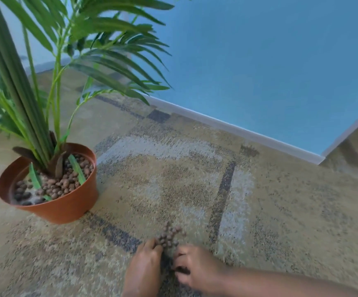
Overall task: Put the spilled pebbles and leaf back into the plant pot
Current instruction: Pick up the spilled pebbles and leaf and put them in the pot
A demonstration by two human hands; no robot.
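The single head view looks forward and down at the carpet, plant pot at left, blue wall behind.

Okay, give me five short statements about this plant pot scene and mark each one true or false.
1. The plant pot stands upright on the carpet. True.
2. The spilled pebbles lie in a pile on the carpet, apart from the pot. True.
3. The pot has no pebbles in it. False: the potted pebbles cover much of its inside, with green leaf pieces among them.
4. Both hands are at the pot's rim. False: the left hand and right hand are down at the spilled pile.
5. The wall is yellow. False: the wall is blue.
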